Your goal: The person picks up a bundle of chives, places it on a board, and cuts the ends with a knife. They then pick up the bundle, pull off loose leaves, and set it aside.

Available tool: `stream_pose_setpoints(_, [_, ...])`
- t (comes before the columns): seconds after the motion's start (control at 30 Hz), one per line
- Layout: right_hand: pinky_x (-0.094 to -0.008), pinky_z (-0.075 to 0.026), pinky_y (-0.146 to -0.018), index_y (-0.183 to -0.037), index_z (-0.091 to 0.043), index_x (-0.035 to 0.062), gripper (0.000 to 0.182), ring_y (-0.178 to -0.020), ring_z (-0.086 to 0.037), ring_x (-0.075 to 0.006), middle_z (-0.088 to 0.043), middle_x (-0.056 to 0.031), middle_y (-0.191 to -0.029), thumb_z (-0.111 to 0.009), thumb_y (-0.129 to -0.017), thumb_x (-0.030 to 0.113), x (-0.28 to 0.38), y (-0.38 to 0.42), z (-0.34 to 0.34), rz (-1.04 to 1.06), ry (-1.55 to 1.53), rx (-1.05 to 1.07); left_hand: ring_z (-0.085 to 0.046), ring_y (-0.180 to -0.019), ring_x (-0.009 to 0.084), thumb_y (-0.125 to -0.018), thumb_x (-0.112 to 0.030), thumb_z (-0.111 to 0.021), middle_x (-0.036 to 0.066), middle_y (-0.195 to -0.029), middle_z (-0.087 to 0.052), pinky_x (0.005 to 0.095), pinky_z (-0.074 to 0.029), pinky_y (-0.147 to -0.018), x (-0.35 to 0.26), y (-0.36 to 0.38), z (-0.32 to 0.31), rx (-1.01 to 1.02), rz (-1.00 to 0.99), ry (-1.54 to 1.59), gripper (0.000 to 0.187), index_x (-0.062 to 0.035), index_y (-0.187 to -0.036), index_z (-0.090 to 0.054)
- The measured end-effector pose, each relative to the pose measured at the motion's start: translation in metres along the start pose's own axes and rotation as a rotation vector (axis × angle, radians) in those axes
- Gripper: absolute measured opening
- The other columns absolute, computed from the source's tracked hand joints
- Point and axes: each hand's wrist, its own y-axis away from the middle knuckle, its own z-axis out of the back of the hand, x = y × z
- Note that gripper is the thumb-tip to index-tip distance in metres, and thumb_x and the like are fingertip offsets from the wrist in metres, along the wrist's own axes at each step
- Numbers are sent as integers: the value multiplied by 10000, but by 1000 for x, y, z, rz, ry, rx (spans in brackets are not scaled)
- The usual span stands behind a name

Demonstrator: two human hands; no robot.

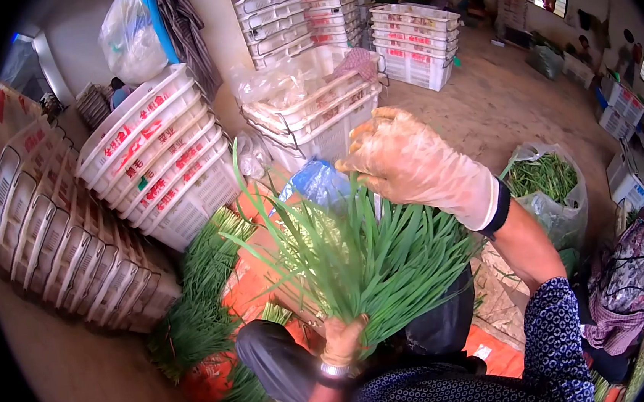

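My left hand (343, 338), with a metal watch at the wrist, is wrapped round the lower end of a bunch of garlic chives (358, 259). The long green leaves fan upward and to the right over my knees. Above the leaf tips, my right hand (418, 160) wears a pale translucent glove with a dark band at the wrist. Its fingers are curled together near a few leaf tips; whatever they may pinch is hidden. More chives (211, 287) lie piled to the left of my legs, on an orange sheet (249, 291).
Stacked white plastic crates (160, 150) lean at the left, with dirtier crates (57, 232) beside them. More crates (415, 43) stand behind. A clear bag of greens (542, 178) sits at the right, near a patterned bundle (635, 277). Other people are in the background.
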Motion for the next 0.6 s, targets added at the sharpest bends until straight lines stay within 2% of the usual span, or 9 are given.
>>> stream_pose_setpoints(0.17, [-472,-465,-1121,-1187,-803,175,253,-1105,-706,-245,-771,-65,-1035,-750,-955,262,-5,1,-8,3,-4,10,-668,-1144,234,-873,29,-688,112,-1256,-718,383,-524,-1032,6,-1,4,4,19,-24,501,58,-1370,-628])
stream_pose_setpoints(0.3, [-469,-471,-1106,-1183,-804,177,243,-1072,-711,-234,-771,-55,-1002,-738,-965,261,-9,3,-9,30,29,29,-669,-1139,232,-872,31,-693,109,-1246,-719,380,-527,-1026,5,-2,2,-21,45,-44,502,54,-1369,-631])
stream_pose_setpoints(0.4, [-464,-473,-1102,-1176,-806,185,240,-1057,-714,-226,-767,-36,-989,-743,-957,259,-9,5,-9,22,35,48,-674,-1117,223,-874,26,-701,106,-1231,-723,372,-537,-999,11,-2,0,-34,32,53,489,55,-1359,-640])
stream_pose_setpoints(0.47, [-461,-473,-1102,-1162,-808,190,232,-1042,-715,-225,-762,-27,-972,-748,-949,258,-9,6,-9,20,33,46,-685,-1056,187,-855,-28,-743,48,-1176,-747,349,-543,-956,11,-2,-2,-52,34,62,437,16,-1288,-704])
stream_pose_setpoints(0.53, [-442,-514,-913,-901,-764,160,88,-880,-713,-254,-723,-55,-826,-735,-859,233,-14,6,-19,108,55,-139,-692,-1031,170,-845,-52,-762,22,-1152,-759,341,-546,-939,11,-2,-2,-59,40,46,416,-4,-1257,-735])
stream_pose_setpoints(0.57, [-433,-535,-819,-770,-741,145,88,-799,-712,-269,-703,-70,-754,-729,-814,220,-16,7,-24,152,66,-231,-693,-1038,172,-844,-50,-760,25,-1156,-760,344,-546,-943,11,-2,0,-56,45,24,422,-3,-1262,-733])
stream_pose_setpoints(0.6, [-433,-536,-807,-776,-739,144,74,-799,-714,-266,-704,-71,-758,-731,-810,209,-17,8,-27,158,40,-260,-694,-1044,173,-843,-48,-757,27,-1160,-761,347,-546,-947,11,-1,1,-51,50,3,427,-2,-1266,-731])
